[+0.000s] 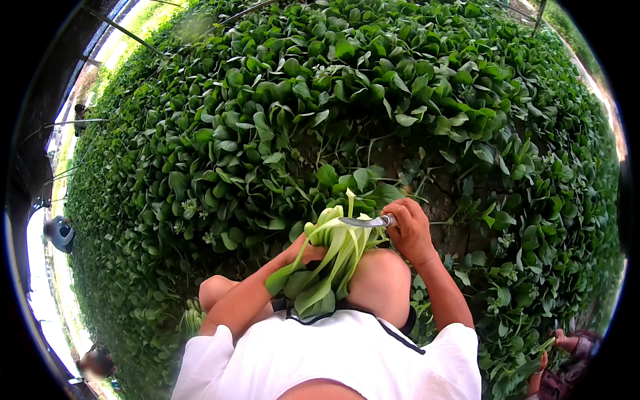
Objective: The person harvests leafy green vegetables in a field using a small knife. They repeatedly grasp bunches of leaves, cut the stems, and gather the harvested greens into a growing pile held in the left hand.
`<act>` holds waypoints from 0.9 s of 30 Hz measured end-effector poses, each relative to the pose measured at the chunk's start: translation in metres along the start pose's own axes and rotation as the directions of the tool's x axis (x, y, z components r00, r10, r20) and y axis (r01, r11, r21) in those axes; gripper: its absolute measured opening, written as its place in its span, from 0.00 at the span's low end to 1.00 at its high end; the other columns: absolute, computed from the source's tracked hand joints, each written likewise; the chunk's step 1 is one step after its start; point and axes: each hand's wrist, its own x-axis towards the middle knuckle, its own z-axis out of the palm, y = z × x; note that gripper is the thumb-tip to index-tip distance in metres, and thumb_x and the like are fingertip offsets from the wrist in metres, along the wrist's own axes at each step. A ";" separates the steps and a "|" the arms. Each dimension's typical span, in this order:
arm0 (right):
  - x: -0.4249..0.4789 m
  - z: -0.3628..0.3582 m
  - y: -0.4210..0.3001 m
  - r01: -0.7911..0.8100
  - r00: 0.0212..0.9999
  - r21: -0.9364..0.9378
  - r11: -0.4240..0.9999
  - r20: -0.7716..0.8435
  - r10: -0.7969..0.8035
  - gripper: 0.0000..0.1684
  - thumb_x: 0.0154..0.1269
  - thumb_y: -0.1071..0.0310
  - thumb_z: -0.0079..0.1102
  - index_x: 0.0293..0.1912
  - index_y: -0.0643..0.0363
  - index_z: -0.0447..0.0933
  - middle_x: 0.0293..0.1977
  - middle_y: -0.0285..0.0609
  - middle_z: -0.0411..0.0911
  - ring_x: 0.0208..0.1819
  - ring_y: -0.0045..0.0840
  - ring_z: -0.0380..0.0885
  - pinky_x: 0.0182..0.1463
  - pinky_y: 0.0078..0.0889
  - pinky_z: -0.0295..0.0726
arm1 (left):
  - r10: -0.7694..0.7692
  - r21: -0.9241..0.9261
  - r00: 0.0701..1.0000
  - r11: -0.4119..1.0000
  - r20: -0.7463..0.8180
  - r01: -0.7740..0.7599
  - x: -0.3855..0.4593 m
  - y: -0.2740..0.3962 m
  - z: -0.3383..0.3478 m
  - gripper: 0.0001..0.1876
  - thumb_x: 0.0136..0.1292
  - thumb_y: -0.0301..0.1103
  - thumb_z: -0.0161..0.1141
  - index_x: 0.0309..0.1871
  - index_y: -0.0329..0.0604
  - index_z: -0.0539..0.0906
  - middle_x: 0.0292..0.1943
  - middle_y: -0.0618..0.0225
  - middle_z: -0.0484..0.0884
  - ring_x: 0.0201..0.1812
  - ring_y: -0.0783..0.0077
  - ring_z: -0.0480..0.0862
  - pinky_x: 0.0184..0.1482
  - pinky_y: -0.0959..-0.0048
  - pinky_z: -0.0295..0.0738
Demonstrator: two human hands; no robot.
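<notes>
My left hand (312, 247) is closed round a bunch of leafy greens (330, 260), with pale stems pointing up and away and dark leaves hanging over my lap. In my right hand (410, 227) is the handle of a small curved metal blade, probably a sickle (362, 222). The blade lies across the pale stem ends at the top of the bunch; whether it touches them I cannot tell. Part of my left hand is hidden behind the stems.
Dense leafy plants (225, 130) surround me, with bare soil (445, 200) beyond my right hand. Pale-stemmed cut greens (192, 317) lie by my left side. A co-worker's hands (560, 340) hold greens at lower right. Other people (62, 235) are at the left edge.
</notes>
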 end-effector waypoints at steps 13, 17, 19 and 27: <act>-0.017 0.008 0.031 -0.089 0.995 -0.085 0.992 0.044 0.093 0.11 0.54 0.76 0.59 0.39 0.57 0.73 0.32 0.43 0.73 0.35 0.40 0.75 0.38 0.33 0.75 | 0.047 -0.076 0.999 0.996 0.015 -0.046 -0.005 0.013 0.015 0.36 0.49 0.24 0.68 0.65 0.46 0.69 0.55 0.67 0.78 0.56 0.73 0.77 0.60 0.69 0.71; -0.018 0.000 0.030 -0.576 0.814 0.395 0.716 0.202 0.545 0.11 0.63 0.70 0.61 0.45 0.59 0.74 0.36 0.36 0.76 0.36 0.19 0.75 0.39 0.24 0.75 | 0.036 -0.017 0.999 0.999 0.012 -0.036 -0.004 0.012 0.011 0.35 0.54 0.19 0.66 0.66 0.45 0.67 0.59 0.64 0.75 0.58 0.71 0.75 0.63 0.67 0.70; 0.017 -0.006 0.007 -0.584 0.804 0.640 0.500 0.367 0.469 0.11 0.64 0.68 0.64 0.45 0.58 0.76 0.36 0.31 0.76 0.39 0.13 0.74 0.42 0.22 0.75 | -0.001 -0.045 1.000 0.999 0.006 0.001 -0.007 0.025 0.011 0.38 0.50 0.21 0.68 0.67 0.45 0.66 0.59 0.66 0.75 0.58 0.73 0.75 0.63 0.69 0.68; 0.061 -0.021 -0.024 -0.503 0.858 0.773 0.387 0.394 0.328 0.09 0.63 0.75 0.63 0.43 0.59 0.76 0.35 0.29 0.76 0.38 0.12 0.74 0.44 0.16 0.74 | -0.084 -0.018 0.987 0.996 0.134 0.087 -0.007 0.057 0.014 0.43 0.45 0.25 0.68 0.69 0.43 0.63 0.59 0.67 0.74 0.58 0.73 0.74 0.64 0.71 0.65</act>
